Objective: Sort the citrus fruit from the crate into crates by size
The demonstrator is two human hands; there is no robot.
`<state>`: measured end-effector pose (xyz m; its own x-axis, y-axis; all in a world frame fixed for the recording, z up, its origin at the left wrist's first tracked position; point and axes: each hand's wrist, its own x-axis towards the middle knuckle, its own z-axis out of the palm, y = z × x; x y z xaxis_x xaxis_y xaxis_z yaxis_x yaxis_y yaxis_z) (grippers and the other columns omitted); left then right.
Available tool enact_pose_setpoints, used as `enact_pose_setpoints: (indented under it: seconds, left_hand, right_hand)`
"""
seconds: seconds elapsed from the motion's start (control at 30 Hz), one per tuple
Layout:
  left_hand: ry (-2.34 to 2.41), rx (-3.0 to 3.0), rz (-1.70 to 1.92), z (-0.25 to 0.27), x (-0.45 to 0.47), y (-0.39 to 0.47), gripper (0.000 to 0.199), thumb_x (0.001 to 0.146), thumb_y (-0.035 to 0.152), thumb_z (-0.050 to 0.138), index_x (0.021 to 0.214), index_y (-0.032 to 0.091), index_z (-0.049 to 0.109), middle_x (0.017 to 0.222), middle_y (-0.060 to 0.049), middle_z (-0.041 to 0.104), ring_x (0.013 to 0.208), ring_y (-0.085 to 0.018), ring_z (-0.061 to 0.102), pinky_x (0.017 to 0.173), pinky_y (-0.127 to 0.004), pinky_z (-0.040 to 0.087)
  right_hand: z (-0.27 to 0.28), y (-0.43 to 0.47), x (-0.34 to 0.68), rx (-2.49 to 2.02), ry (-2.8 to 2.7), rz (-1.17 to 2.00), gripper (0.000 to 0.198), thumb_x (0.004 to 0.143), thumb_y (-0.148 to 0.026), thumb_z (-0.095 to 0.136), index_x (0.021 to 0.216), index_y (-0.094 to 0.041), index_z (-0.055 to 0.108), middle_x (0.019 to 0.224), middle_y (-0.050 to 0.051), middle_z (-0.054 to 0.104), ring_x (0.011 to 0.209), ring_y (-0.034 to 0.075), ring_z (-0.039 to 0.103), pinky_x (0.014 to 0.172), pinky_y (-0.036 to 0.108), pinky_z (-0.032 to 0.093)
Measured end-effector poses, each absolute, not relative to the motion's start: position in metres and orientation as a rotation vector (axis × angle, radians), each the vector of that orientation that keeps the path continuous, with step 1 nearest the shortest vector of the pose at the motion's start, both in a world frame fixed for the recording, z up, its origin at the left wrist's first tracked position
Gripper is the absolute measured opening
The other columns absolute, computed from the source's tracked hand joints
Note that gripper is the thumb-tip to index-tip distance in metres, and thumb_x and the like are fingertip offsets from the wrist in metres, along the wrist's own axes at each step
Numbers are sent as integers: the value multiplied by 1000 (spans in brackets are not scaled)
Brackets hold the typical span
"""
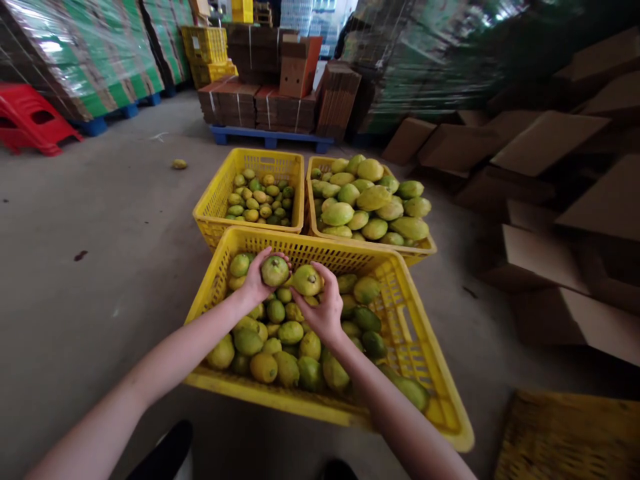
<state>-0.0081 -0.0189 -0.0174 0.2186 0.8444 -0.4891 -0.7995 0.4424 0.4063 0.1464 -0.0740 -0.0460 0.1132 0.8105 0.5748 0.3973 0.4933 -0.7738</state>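
Note:
My left hand [259, 280] curls around a round yellow-green fruit [275, 271], its end facing me. In my right hand [324, 303] another yellow-green fruit [307, 280], with a dark scar at its end, sits between thumb and fingers. Both are side by side above the near yellow crate [417, 320], with a small gap between them. That crate holds many loose oval fruits [291, 333], green to yellow and lemon-like in look; my forearms cover part of them. I cannot tell their exact kind.
Behind stand a yellow crate [200, 212] of smaller fruits and another yellow crate [425, 252] heaped with larger, longer ones. One fruit [179, 164] lies on the floor. Open cardboard boxes [545, 143] crowd the right. Flattened cartons [233, 100] rest on a blue pallet [270, 138]. A red stool [35, 120] stands left.

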Motion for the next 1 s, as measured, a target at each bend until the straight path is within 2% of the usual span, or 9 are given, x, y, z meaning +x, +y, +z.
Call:
enact_pose_setpoints:
  seconds: [0.1,0.2,0.3,0.43,0.6,0.73,0.83,1.0]
  left_hand:
    - [736,96,1162,-24,-7,-18,29,93,26,56,68,16,68,65,-4,69,66,-17,71,74,-29,59]
    - [722,111,1155,-30,-7,-18,35,94,35,57,66,16,67,64,-5,70,68,-20,72,71,-31,59]
    - [747,101,1125,-30,-9,-18,41,95,41,54,65,16,66,64,-6,69,61,-19,69,62,-30,57]
    - [750,57,1120,-24,-9,-19,35,96,39,54,78,14,71,69,-5,71,58,-16,66,57,-26,53]
    - [769,5,1032,-20,-6,-22,43,103,42,39,103,13,72,69,-5,70,59,-17,67,59,-28,56]
    - [820,-128,980,-23,-3,-25,46,104,46,36,119,17,67,82,-9,73,75,-23,72,71,-37,60]
    - [842,-203,1005,-21,0,-26,42,105,46,33,114,20,65,87,-9,73,87,-25,73,76,-41,61]
    - [856,-134,1089,-6,-1,-23,29,102,44,47,106,20,62,86,-7,72,80,-21,70,74,-37,63]
  right_hand:
    - [-50,-72,148,-1107,-1468,504,59,76,-33,83,128,-30,56,127,10,67,117,30,65,107,51,52]
    - [-55,-70,148,-1069,-1565,494,56,80,-33,80,130,-31,53,131,11,63,122,30,62,109,53,49]
    - [-56,-69,149,-1089,-1592,392,51,80,-34,78,127,-29,58,123,11,60,117,31,62,107,56,50]
    - [-48,-68,155,-1174,-1577,428,56,75,-39,83,127,-30,64,114,10,57,110,31,62,100,54,54]
    - [-37,-59,162,-1157,-1347,889,68,63,-39,92,124,-28,65,120,8,63,113,29,62,99,47,55]
    - [-36,-52,165,-1083,-1038,1292,67,56,-30,94,116,-27,64,103,1,70,94,22,68,87,37,57]
    - [-36,-50,168,-1047,-861,1381,56,55,-26,93,103,-26,64,93,-3,72,83,17,68,75,29,56]
    - [-31,-48,170,-869,-650,1622,37,61,-29,85,90,-26,63,84,-3,72,75,18,67,66,30,56]
